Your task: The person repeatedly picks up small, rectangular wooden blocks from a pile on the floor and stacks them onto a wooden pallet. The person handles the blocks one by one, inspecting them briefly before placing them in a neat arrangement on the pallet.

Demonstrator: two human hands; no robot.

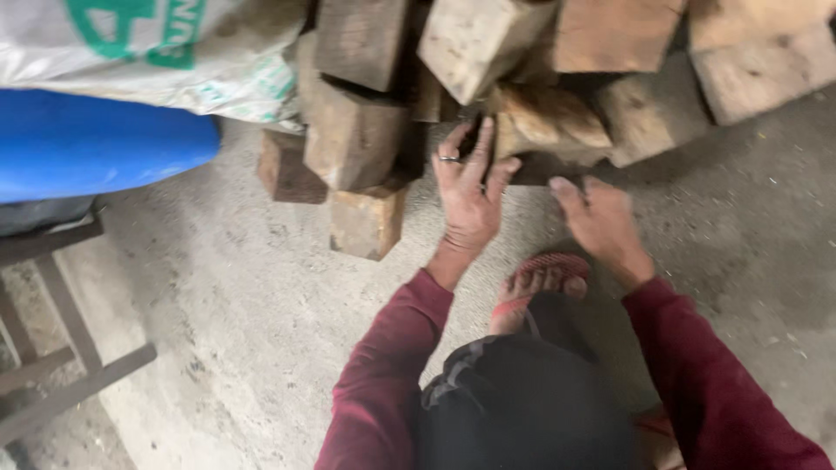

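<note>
Far left: dark metal stand frame (61,348) on grey concrete floor (261,305); above it, rounded blue plastic drum (96,152) under white woven sack with green print (148,52). Centre: heap of rough-sawn brown wooden blocks (357,130), stacked loosely against one another, one small block (366,222) lowest on the floor. Left hand (468,196), ring on one finger, fingers spread apart and laid flat against a dark split log piece (544,130) at the bottom of the heap, nothing clamped. Red sandal on bare foot (540,278) between the maroon sleeves (392,365). Right hand (601,222), fingers loosely apart, fingertips at the lower edge of the same log, grip not discernible. Far right: pale squared timber ends (758,70).
</note>
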